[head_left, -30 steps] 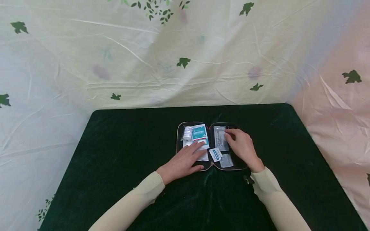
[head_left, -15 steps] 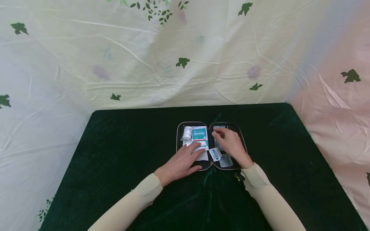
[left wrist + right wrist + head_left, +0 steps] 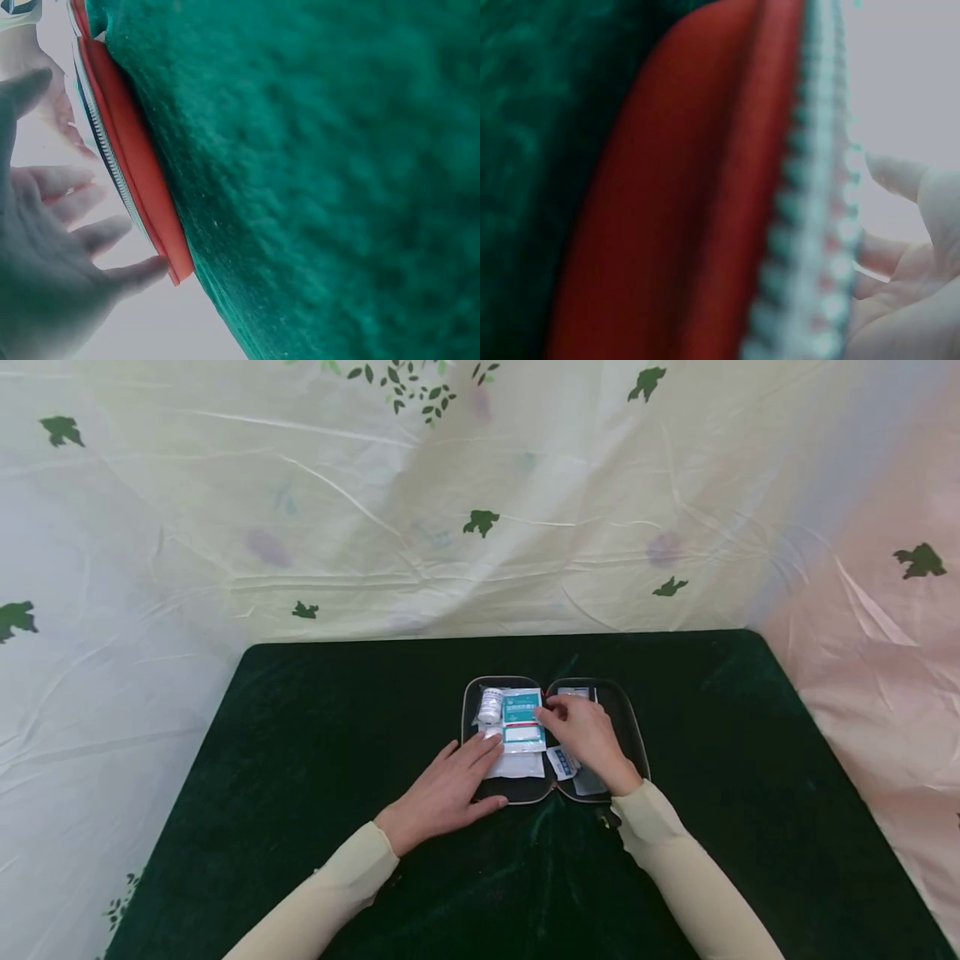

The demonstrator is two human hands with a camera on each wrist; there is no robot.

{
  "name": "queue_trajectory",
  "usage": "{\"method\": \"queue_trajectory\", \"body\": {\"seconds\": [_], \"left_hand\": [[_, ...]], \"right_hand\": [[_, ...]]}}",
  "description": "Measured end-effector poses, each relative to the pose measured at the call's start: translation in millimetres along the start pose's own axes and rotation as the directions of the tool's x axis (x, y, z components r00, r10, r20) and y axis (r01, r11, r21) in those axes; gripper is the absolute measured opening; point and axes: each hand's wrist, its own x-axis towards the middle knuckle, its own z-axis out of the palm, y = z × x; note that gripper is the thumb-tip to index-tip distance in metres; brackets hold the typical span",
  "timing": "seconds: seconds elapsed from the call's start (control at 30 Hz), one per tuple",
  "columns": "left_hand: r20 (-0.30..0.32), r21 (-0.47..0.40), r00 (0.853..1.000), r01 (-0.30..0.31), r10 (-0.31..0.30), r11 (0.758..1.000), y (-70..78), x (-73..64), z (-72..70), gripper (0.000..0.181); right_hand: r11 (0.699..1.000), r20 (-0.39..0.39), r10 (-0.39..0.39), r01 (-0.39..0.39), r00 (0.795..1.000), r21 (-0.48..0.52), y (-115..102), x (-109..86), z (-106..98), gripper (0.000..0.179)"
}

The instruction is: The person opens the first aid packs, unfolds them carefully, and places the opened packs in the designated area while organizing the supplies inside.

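Reaching over an open red zip-edged case on the green velvety counter, the right hand bends its fingers at a flat teal-and-white packet in the left half, any pinch unclear; the left hand spreads its fingers, near left.

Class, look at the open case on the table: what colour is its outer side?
Red; the case shows it best in the left wrist view.
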Motion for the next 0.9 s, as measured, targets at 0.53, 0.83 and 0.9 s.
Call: {"method": "queue_trajectory", "body": {"seconds": [0.53,0.83,0.9], "left_hand": [[0.156,-0.081,0.988,0.014,-0.002,0.997,-3.7,2.3,1.6,0.082],[0.131,-0.076,0.991,0.009,0.001,0.997,-5.8,-1.6,-1.6,0.082],[0.109,-0.066,0.994,0.017,-0.009,0.998,-6.9,-3.4,-3.4,0.08]], "right_hand": [[1.0,-0.009,0.003,-0.003,1.0,-0.021,-4.3,5.3,6.8,0.033],[0.999,-0.01,0.022,-0.021,1.0,0.034,-5.2,4.9,8.5,0.027],[0.999,-0.013,0.027,-0.026,1.0,0.044,-4.6,4.7,8.5,0.026]]}}
